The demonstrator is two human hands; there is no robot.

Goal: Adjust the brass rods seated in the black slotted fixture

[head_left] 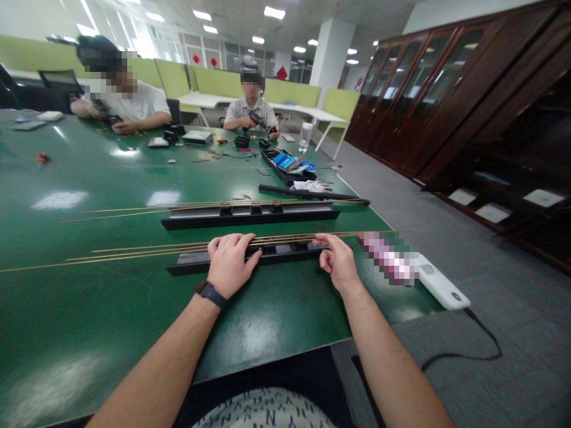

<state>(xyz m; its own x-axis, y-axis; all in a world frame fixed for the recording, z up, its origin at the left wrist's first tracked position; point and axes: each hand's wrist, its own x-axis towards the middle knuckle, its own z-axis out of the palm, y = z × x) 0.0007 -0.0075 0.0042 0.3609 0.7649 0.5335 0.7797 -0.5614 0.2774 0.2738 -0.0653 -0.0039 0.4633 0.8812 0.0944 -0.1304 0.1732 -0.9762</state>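
Observation:
A long black rail (pixel 294 257) lies on the green table in front of me, with a grey inner face and black fittings along its middle. Several thin golden rods (pixel 147 248) run lengthwise over it and stick out well past its left end. My left hand (pixel 232 261) is bent over the rail and rods, fingers towards the far side and thumb on the near side. At the rail's right part, my right hand (pixel 336 258) has its forefinger stretched to the rods and its other fingers curled; the exact contact is unclear.
Beyond lies a second black rail (pixel 250 219) with thin rods across it. A black bar (pixel 312 195), gloves and a black tray (pixel 288 172) sit farther back. To the right are a blurred pink item (pixel 388 258) and a white corded device (pixel 441 285). Two people work across the table.

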